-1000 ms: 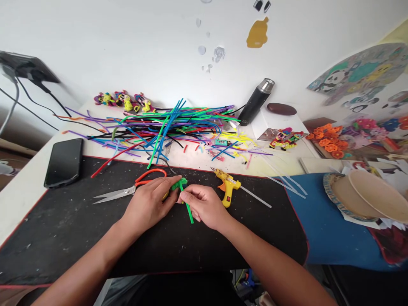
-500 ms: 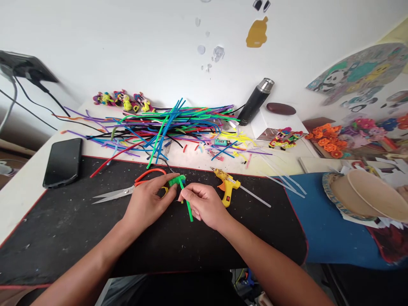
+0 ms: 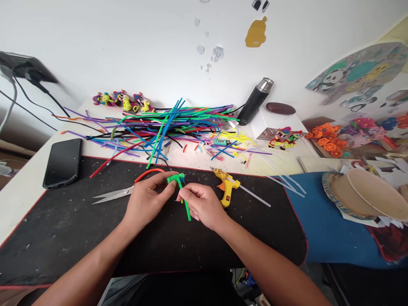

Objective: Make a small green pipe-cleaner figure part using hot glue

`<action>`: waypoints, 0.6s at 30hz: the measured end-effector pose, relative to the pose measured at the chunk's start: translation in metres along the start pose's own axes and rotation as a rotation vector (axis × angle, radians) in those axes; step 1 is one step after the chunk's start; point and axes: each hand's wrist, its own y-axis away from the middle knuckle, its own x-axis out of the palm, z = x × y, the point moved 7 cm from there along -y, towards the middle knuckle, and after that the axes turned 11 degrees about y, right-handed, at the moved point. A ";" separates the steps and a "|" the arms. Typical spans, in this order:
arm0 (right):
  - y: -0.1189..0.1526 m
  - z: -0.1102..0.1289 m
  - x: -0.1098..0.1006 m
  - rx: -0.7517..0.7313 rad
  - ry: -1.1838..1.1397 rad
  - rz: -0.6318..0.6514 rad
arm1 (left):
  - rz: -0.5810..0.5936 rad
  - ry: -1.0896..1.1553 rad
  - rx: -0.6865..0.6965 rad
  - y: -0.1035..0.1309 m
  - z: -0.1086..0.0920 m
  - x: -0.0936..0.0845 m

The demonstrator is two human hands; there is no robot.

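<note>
Between the fingers of my left hand [image 3: 147,199] is a small green coil of wound pipe cleaner [image 3: 174,179], with a bit of blue at its right end. A straight green tail [image 3: 187,209] runs down from the coil. My right hand [image 3: 202,203] pinches that tail between thumb and forefinger. Beside my left hand lie scissors [image 3: 116,194] with orange handles, partly covered by the hand. To the right of my right hand a yellow hot glue gun [image 3: 228,187] rests on the black mat [image 3: 159,250], a clear glue stick [image 3: 255,196] poking from its back.
A heap of coloured pipe cleaners [image 3: 165,125] spreads along the back of the table. A phone [image 3: 63,162] lies at left. A black flask [image 3: 256,102] leans beside a white box [image 3: 274,121]. Small pipe-cleaner figures [image 3: 123,102] sit by the wall. Round bowls [image 3: 376,193] stand at right.
My left fingers have shifted on the green coil, and more of its upper side shows. The green tail and my right hand have moved very slightly left.
</note>
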 end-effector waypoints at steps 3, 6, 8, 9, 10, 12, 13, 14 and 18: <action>0.000 -0.001 0.000 0.001 -0.018 -0.005 | 0.000 0.182 -0.071 0.000 0.004 0.003; -0.001 -0.002 0.001 -0.004 -0.036 0.002 | -0.007 0.376 -0.158 0.001 0.009 0.007; -0.001 -0.002 0.001 -0.008 -0.051 0.010 | -0.022 0.486 -0.211 0.003 0.012 0.010; -0.001 -0.003 0.001 -0.012 -0.058 0.013 | -0.027 0.540 -0.234 0.004 0.014 0.012; -0.001 -0.003 0.001 -0.016 -0.066 0.016 | -0.031 0.594 -0.253 0.005 0.015 0.014; -0.002 -0.004 0.000 -0.025 -0.079 0.021 | -0.029 0.696 -0.274 0.006 0.016 0.018; -0.002 -0.005 0.000 -0.027 -0.085 0.021 | -0.018 0.738 -0.278 0.007 0.016 0.019; -0.002 -0.005 -0.001 -0.027 -0.090 0.019 | -0.005 0.770 -0.280 0.007 0.015 0.021; -0.003 -0.010 -0.004 -0.019 -0.094 0.009 | 0.018 0.813 -0.301 0.009 0.013 0.023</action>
